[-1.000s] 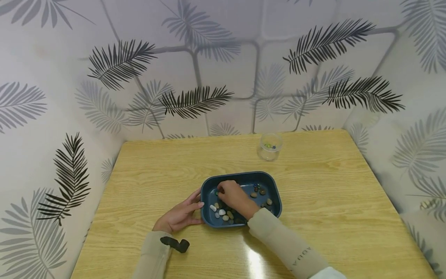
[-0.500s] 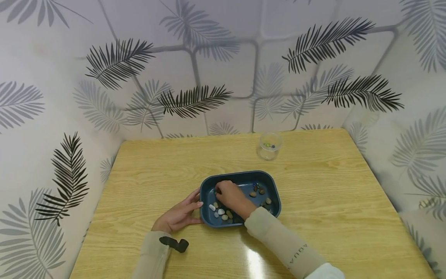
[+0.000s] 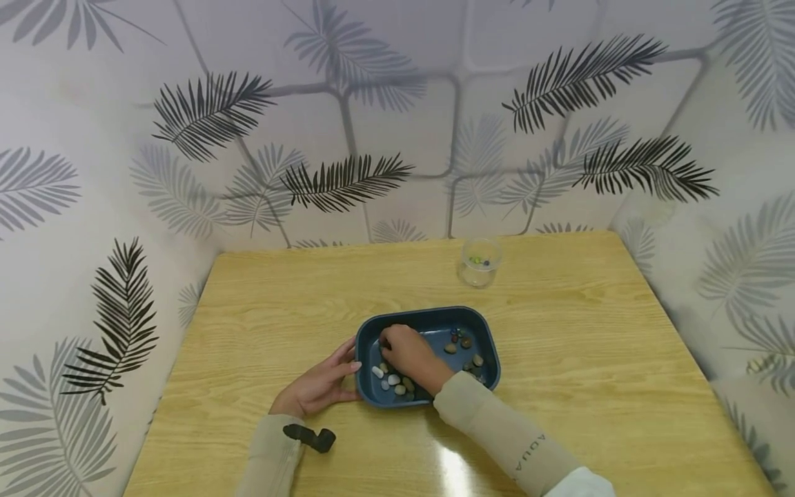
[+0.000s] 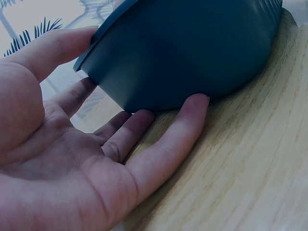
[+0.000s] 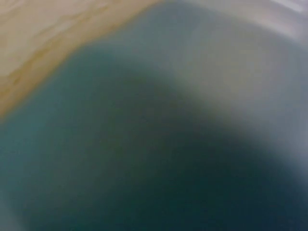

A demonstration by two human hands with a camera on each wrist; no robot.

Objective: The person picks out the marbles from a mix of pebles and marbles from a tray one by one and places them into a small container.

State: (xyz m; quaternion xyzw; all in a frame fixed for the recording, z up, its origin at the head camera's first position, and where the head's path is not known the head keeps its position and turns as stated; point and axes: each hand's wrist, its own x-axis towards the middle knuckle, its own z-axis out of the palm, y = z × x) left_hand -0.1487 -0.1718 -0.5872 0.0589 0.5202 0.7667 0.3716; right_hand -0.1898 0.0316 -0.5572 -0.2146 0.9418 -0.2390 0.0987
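A dark blue tray [image 3: 491, 331] with rounded corners holds pebbles in white, tan and dark tones. My left hand [image 3: 319, 386] rests against its left side, thumb tip at the rim and the other fingers along the outer wall. In the left wrist view the fingers [image 4: 173, 130] lie fairly straight, their tips touching low on the tray wall. Inside the tray's left part, my right hand [image 3: 410, 352] reaches down with bent fingers. The back of the hand hides its fingertips, so I cannot tell what they hold. The right wrist view is blurred.
Behind the tray stands a clear cup [image 3: 478, 276] with a few small green and blue pieces in it. White pebbles [image 3: 394, 379] lie at the tray's near left, brown ones [image 3: 450, 348] at its right. A leaf-patterned wall [image 3: 397, 124] borders the wooden table [image 3: 577, 310].
My right hand has shifted slightly left inside the tray. A small green spot seen by its fingertips a second ago is now hidden. My left hand stays at the tray's side.
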